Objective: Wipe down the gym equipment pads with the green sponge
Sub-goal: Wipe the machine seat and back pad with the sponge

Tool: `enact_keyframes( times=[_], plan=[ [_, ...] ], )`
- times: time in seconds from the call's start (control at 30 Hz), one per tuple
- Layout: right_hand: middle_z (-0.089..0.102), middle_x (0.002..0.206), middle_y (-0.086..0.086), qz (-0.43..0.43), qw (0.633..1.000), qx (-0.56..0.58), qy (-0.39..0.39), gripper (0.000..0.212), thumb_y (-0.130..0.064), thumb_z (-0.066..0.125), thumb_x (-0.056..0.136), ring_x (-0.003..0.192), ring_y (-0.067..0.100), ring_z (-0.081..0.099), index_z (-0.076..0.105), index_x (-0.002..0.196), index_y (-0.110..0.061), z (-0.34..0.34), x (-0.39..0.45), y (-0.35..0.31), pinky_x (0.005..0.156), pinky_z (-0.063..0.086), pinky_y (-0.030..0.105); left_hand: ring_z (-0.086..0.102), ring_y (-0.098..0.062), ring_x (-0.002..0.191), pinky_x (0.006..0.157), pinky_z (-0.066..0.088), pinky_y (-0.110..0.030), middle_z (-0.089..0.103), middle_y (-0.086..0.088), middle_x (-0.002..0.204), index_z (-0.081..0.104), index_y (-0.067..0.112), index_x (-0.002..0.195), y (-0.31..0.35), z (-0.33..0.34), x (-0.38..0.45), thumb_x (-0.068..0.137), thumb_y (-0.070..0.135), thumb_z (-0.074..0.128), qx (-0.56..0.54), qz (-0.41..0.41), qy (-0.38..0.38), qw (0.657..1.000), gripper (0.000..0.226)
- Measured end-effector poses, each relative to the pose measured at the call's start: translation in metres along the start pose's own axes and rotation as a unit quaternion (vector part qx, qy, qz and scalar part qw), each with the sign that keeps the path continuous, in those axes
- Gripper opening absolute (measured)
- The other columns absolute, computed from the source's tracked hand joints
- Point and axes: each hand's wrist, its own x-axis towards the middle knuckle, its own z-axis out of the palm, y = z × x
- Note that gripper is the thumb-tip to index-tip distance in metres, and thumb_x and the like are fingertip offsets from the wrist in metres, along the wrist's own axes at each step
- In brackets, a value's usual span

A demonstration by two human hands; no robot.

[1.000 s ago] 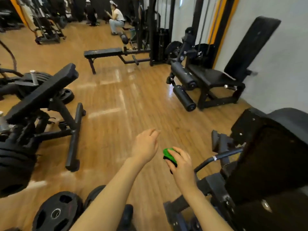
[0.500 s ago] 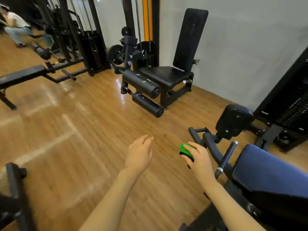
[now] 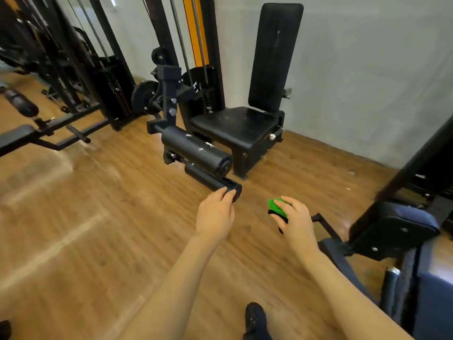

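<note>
The right hand (image 3: 295, 218) grips the green sponge (image 3: 277, 206), fingers curled over its top, and holds it in the air above the wooden floor (image 3: 98, 217). The left hand (image 3: 215, 215) reaches forward with its fingers loosely extended and holding nothing; its fingertips overlap the end of the lower roller pad (image 3: 206, 179), though whether they touch it is hard to tell from this angle. Above that sits the upper roller pad (image 3: 196, 150), marked with white smudges. Both belong to a leg machine whose black seat (image 3: 235, 125) and tall backrest (image 3: 275, 55) stand against the grey wall (image 3: 367, 69). At right, just beside the sponge hand, is another machine with a dark blue pad (image 3: 394, 225). A flat bench (image 3: 14, 136) lies at far left. A black shoe (image 3: 255, 320) shows at the bottom edge.
</note>
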Motion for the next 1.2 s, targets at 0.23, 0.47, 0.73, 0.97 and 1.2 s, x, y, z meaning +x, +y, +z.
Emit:
enact_keyframes(
  times=[0.23, 0.47, 0.73, 0.97, 1.2],
  plan=[
    [0.061, 0.123, 0.013, -0.015, 1.0, -0.002, -0.016, 0.039, -0.019, 0.076, 0.081, 0.115, 0.034, 0.053, 0.068, 0.117, -0.008, 0.02, 0.153, 0.016, 0.099, 0.038, 0.039, 0.043, -0.021, 0.132, 0.108, 0.036, -0.036, 0.044, -0.002, 0.147, 0.045, 0.019, 0.142, -0.012, -0.004, 0.167, 0.097, 0.022, 0.048, 0.01, -0.005, 0.008, 1.0, 0.045],
    [0.062, 0.121, 0.011, -0.007, 1.0, -0.006, -0.016, 0.041, -0.019, 0.077, 0.079, 0.114, 0.032, 0.054, 0.068, 0.118, -0.011, 0.055, 0.287, 0.043, 0.099, 0.033, 0.032, 0.043, -0.017, 0.133, 0.108, 0.038, -0.035, 0.045, -0.002, 0.146, 0.048, 0.019, 0.141, -0.038, 0.025, 0.323, 0.096, 0.021, 0.048, -0.011, -0.01, 0.027, 1.0, 0.045],
    [0.062, 0.123, 0.006, -0.003, 0.999, -0.031, -0.044, 0.039, -0.02, 0.073, 0.083, 0.119, 0.027, 0.052, 0.067, 0.12, -0.016, 0.115, 0.482, 0.072, 0.104, 0.038, 0.038, 0.038, -0.017, 0.137, 0.11, 0.037, -0.037, 0.039, 0.0, 0.151, 0.043, 0.024, 0.144, -0.088, 0.068, 0.537, 0.097, 0.026, 0.051, -0.051, -0.045, 0.014, 0.998, 0.047],
    [0.058, 0.129, 0.003, 0.005, 0.996, -0.032, -0.083, 0.039, -0.024, 0.071, 0.085, 0.123, 0.022, 0.048, 0.065, 0.123, -0.017, 0.155, 0.619, 0.071, 0.107, 0.036, 0.035, 0.036, -0.017, 0.138, 0.111, 0.035, -0.036, 0.038, 0.001, 0.152, 0.042, 0.025, 0.144, -0.144, 0.08, 0.654, 0.097, 0.031, 0.051, -0.07, -0.112, 0.001, 0.991, 0.048],
    [0.057, 0.13, 0.001, 0.03, 0.991, 0.031, -0.126, 0.041, -0.024, 0.07, 0.086, 0.122, 0.019, 0.048, 0.063, 0.125, -0.018, 0.222, 0.706, 0.059, 0.104, 0.032, 0.027, 0.035, -0.016, 0.138, 0.11, 0.036, -0.034, 0.036, 0.001, 0.153, 0.041, 0.024, 0.145, -0.203, 0.096, 0.681, 0.098, 0.028, 0.05, -0.078, -0.197, 0.009, 0.977, 0.048]
  ],
)
